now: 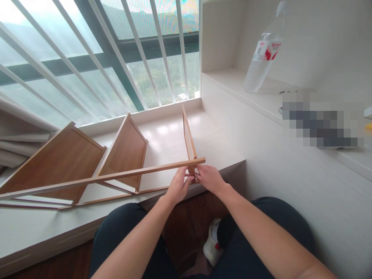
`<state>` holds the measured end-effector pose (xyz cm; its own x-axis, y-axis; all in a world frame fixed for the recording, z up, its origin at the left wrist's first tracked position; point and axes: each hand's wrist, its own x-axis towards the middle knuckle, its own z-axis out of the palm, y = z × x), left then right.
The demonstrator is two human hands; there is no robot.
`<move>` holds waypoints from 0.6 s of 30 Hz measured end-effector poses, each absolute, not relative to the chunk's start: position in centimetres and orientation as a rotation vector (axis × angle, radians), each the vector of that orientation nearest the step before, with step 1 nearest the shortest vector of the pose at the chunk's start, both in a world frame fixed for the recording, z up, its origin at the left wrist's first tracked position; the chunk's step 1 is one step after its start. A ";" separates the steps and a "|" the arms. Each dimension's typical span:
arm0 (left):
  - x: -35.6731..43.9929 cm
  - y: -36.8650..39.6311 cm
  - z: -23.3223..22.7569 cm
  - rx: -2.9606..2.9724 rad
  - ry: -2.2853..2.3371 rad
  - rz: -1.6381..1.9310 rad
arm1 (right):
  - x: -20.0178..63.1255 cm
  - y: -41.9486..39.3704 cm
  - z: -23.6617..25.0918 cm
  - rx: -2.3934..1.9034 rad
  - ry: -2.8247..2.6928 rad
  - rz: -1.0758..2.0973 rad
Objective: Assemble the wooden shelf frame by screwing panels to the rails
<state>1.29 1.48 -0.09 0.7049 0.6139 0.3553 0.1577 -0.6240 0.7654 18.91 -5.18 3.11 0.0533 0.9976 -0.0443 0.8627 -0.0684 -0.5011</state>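
A wooden shelf frame lies on its side along the white window ledge, its long rail running from the left edge to my hands. Two brown boards stand slanted in its left and middle parts. At the right end, a narrower wooden end panel is seen nearly edge-on. My left hand pinches the near end of that panel from the left, just under the rail. From the right, my right hand grips the same end, fingers curled. What lies between the fingertips is partly hidden.
Behind the ledge is a window with white bars. A clear plastic bottle stands on the right-hand shelf, near a blurred-out dark object. A curtain hangs at left. My knees flank the ledge's front edge.
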 end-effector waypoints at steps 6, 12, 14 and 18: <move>1.4 1.5 0.1 2.161 0.561 0.781 | 19.1 -5.2 3.3 -2.042 -1.877 0.559; 1.4 1.4 0.0 2.156 0.548 0.779 | 19.3 -5.3 3.5 -2.058 -1.881 0.550; 1.4 1.4 0.1 2.158 0.540 0.775 | 19.3 -5.4 3.5 -2.059 -1.870 0.556; 1.4 1.4 0.3 2.162 0.534 0.763 | 19.2 -5.5 3.3 -2.061 -1.842 0.566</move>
<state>1.35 1.40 0.30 0.7331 0.5852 0.3465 0.1260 -0.6176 0.7764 19.19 -5.47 3.30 0.0906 0.9926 -0.0804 0.8663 -0.1184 -0.4853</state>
